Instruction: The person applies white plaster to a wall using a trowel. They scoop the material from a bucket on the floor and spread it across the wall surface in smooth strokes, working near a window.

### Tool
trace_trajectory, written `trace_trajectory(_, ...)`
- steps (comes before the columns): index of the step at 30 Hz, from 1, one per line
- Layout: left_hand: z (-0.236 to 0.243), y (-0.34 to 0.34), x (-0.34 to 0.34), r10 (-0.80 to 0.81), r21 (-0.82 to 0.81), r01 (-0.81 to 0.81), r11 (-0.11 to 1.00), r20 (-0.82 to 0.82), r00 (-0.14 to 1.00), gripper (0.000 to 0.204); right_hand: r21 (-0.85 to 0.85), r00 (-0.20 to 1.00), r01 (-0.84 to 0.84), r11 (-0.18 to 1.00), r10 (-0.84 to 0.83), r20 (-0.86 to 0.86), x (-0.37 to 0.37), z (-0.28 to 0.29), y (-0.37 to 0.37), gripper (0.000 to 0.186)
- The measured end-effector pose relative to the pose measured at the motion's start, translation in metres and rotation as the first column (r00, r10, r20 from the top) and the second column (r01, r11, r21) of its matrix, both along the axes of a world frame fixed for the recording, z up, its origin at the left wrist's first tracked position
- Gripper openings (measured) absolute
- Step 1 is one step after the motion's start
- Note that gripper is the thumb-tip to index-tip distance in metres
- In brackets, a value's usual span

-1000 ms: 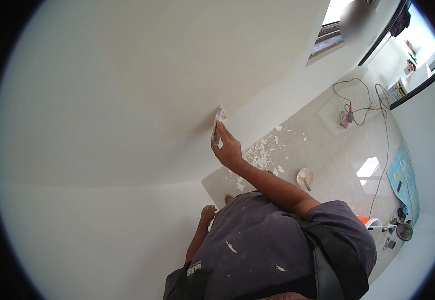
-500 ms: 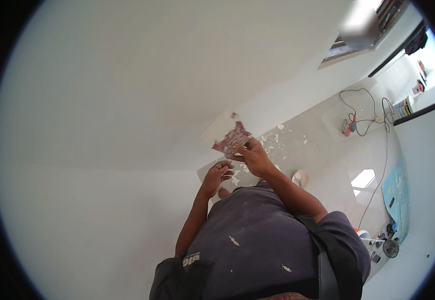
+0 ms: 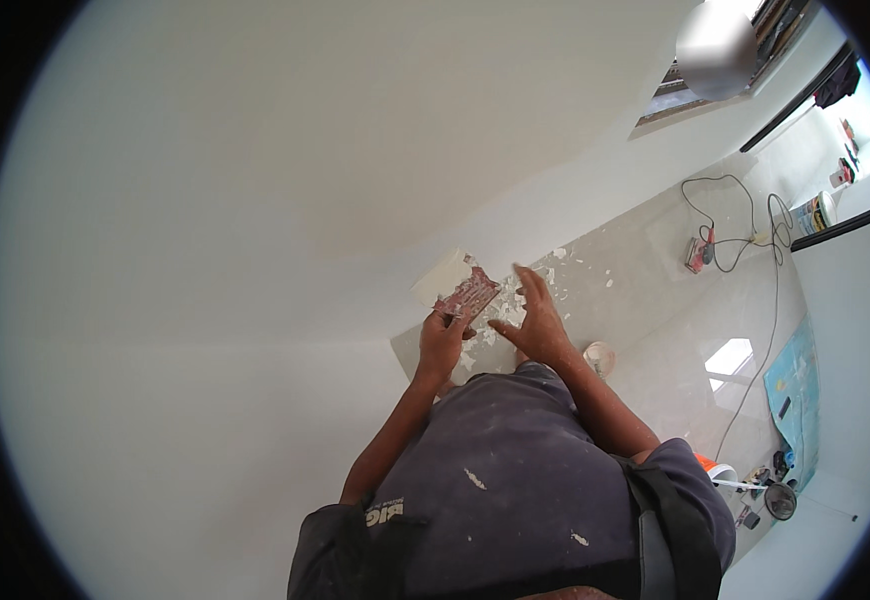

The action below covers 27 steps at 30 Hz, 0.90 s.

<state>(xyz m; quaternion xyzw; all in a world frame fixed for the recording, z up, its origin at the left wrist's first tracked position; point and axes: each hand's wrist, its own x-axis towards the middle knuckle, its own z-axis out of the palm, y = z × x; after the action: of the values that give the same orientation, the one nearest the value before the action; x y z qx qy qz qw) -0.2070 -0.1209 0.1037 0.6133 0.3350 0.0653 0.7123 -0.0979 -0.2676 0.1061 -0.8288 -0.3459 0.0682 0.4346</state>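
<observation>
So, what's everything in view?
Scraper: one, reddish and cream, centre
Walls: several, whitish, around floor
Floor: one, grey, centre to right
Flakes: many, white, floor beside wall
Round dish: one, pale, floor
Power tool: one, red, upper right
Cable: count unclear, grey, right
Buckets: two, whitish, one partly orange, right
Sheet: one, blue, right
Windows: two, dark-framed, right
Small items: several, mostly dark, lower right
Left hand: one, bare, holding scraper
Right hand: one, bare, open beside scraper

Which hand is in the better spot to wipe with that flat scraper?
Probably the left hand: it already grips the scraper, while the right hand is open beside it, holding nothing.
</observation>
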Motion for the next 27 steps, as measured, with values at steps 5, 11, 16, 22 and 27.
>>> trace_trajectory(5,-0.009,-0.005,0.018,-0.107,0.151,0.136,0.979,-0.187,0.976,0.029,-0.024,0.966,-0.144,0.989,0.146,0.213,0.003,-0.03,0.014,0.03)
trace_trajectory(11,-0.004,-0.002,0.024,-0.422,0.233,0.443,0.866,-0.138,0.896,0.03,0.227,0.873,0.154,0.962,-0.025,-0.487,0.058,-0.078,0.045,0.02)
trace_trajectory(16,-0.059,0.007,-0.021,-0.329,0.38,0.464,0.8,-0.369,0.869,0.036,0.497,0.586,0.252,0.83,0.277,-0.761,0.099,-0.115,0.068,0.025)
trace_trajectory(22,-0.175,0.035,-0.135,-0.218,0.287,0.514,0.808,-0.665,0.715,0.046,0.508,0.48,0.338,0.792,0.32,-0.817,0.105,-0.133,0.106,0.026)
trace_trajectory(27,-0.226,0.038,-0.225,-0.148,0.153,0.407,0.901,-0.773,0.617,0.044,0.349,0.501,0.478,0.806,0.077,-0.862,0.102,-0.141,0.127,0.027)
